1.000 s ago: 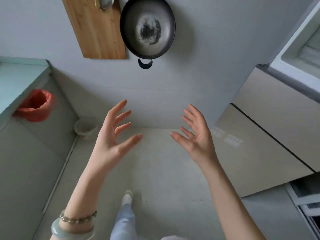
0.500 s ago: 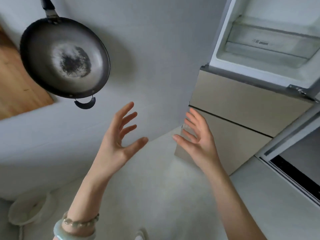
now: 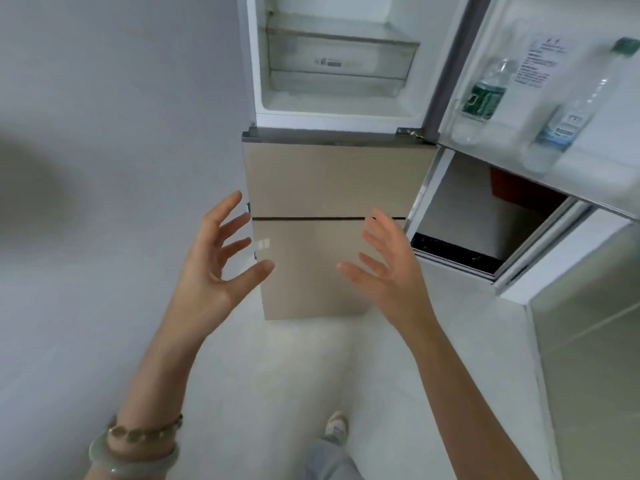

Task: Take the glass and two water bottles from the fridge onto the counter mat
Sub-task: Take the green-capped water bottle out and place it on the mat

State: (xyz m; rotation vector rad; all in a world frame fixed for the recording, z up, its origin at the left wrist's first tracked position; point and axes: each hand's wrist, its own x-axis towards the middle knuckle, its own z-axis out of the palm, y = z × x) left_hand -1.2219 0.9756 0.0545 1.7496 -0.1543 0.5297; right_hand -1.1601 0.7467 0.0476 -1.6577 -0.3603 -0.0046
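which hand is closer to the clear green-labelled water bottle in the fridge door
Right. The right hand is below-left of the clear green-labelled water bottle; the left hand is farther left.

Upright in fridge door [image 3: 616, 109]: green-label bottle [image 3: 483, 98], blue-label bottle [image 3: 568, 123]

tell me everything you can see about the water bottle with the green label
The green-label bottle is clear plastic with a dark green wrap bearing white marks round its middle; its cap end is too blurred to read. It stands in the open fridge's door shelf, looking tilted in this wide-angle view, beside a second bottle with a pale blue label. The left hand and right hand are open, away from it.
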